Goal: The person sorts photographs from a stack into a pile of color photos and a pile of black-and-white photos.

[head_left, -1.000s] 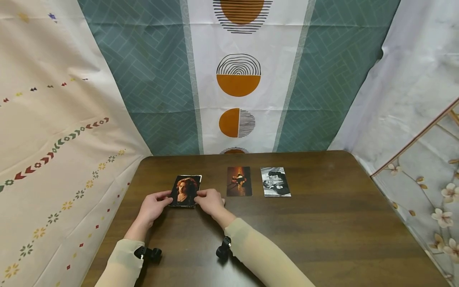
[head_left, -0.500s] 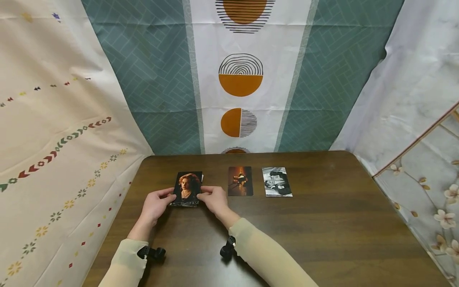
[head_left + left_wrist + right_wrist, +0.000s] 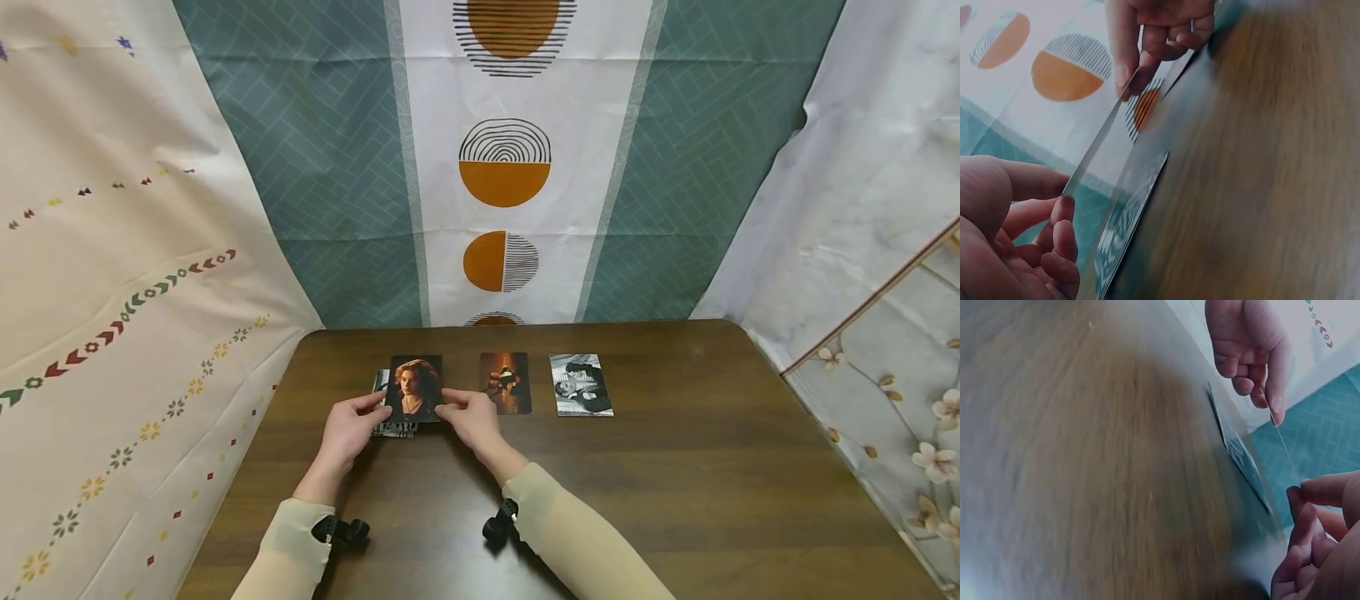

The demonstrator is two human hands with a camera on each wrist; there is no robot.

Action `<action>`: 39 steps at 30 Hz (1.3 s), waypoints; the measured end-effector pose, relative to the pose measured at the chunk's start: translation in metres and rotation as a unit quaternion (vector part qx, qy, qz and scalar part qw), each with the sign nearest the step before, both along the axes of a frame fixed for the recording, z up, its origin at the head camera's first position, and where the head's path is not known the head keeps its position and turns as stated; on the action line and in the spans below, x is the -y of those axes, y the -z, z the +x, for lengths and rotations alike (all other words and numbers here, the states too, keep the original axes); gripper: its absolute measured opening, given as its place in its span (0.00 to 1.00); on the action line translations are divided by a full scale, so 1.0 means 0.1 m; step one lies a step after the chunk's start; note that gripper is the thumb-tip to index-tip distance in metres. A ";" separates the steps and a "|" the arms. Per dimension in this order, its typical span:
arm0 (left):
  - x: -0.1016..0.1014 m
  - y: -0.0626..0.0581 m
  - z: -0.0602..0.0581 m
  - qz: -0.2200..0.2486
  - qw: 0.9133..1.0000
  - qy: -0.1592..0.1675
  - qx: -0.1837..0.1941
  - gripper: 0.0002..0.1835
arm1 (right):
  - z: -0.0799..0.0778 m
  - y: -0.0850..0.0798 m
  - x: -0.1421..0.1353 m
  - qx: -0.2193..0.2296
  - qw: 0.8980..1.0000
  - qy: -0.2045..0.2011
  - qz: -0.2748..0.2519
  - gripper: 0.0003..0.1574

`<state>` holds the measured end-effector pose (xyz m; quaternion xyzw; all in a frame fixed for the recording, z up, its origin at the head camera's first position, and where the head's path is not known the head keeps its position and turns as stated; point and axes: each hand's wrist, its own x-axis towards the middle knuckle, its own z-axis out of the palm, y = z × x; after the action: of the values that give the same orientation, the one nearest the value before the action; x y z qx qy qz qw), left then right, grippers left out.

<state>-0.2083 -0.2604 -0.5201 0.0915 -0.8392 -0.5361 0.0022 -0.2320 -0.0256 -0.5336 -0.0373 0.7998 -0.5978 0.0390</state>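
Both hands pinch a photo card (image 3: 415, 387) that shows a portrait of a person with reddish hair on a dark ground. My left hand (image 3: 347, 429) has its left edge between thumb and fingers, my right hand (image 3: 474, 421) its right edge. Seen edge-on in the left wrist view, the card (image 3: 1094, 147) is raised above the table. Partly hidden beneath it lies a pile of photo cards (image 3: 395, 430), whose top is black and white. The right wrist view shows this pile (image 3: 1241, 456) flat on the wood, below the held card's thin edge (image 3: 1286, 450).
Right of the hands, an orange-brown photo card (image 3: 505, 383) and a black-and-white photo card (image 3: 582, 385) lie in a row near the back of the brown wooden table (image 3: 675, 483). Patterned cloths (image 3: 345, 167) hang behind and at the sides.
The portrait card has been lifted off the pile and carried to the right by both hands. More of the pile's left side and front now shows. The other two cards stay put.
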 end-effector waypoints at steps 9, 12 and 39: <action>-0.36 0.03 -0.10 0.015 0.999 0.016 -0.028 0.22 | -0.01 0.01 -0.38 -0.031 0.999 0.002 0.023 0.25; -0.49 0.06 -0.12 0.014 0.999 0.024 -0.038 0.22 | -0.02 0.00 -0.52 -0.044 0.998 0.008 0.044 0.24; -1.44 0.17 -0.32 0.010 0.995 0.060 -0.077 0.29 | -0.12 0.06 -1.30 -0.088 0.985 0.053 0.139 0.25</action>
<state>-0.2408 -0.1159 -0.5371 -0.0005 -0.8353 -0.5488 0.0332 -0.2436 0.1042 -0.5399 -0.0417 0.8763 -0.4765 -0.0583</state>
